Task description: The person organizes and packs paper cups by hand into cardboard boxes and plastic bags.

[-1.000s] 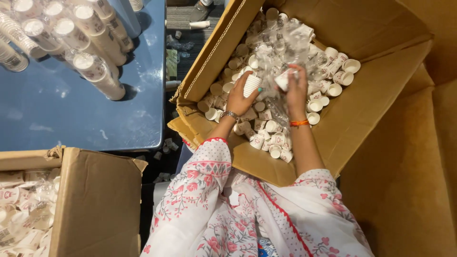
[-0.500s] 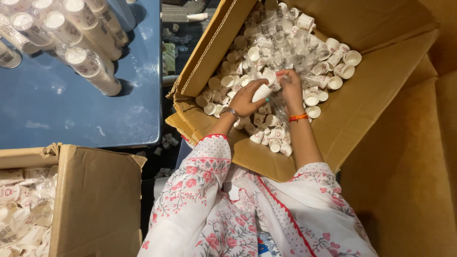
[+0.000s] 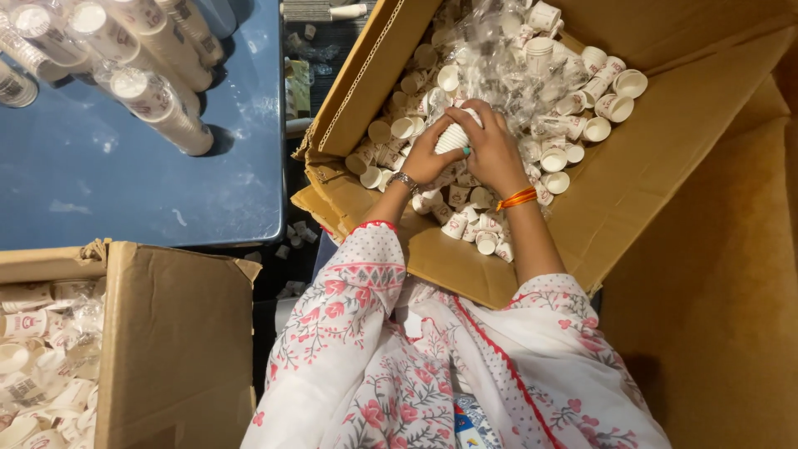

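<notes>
Both hands grip a short stack of white paper cups over a big open box.

The left hand and right hand close around the cup stack, held just above the loose cups filling the cardboard box. Crumpled clear plastic wrap lies behind. Wrapped cup sleeves rest on the blue desk; a second box sits nearer.

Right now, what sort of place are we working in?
Probably a packing or sorting workroom for paper cups. A big cardboard box holds loose small paper cups, sleeved cup stacks lie on a blue table, and both hands, left hand and right hand, grip a cup stack.
</notes>
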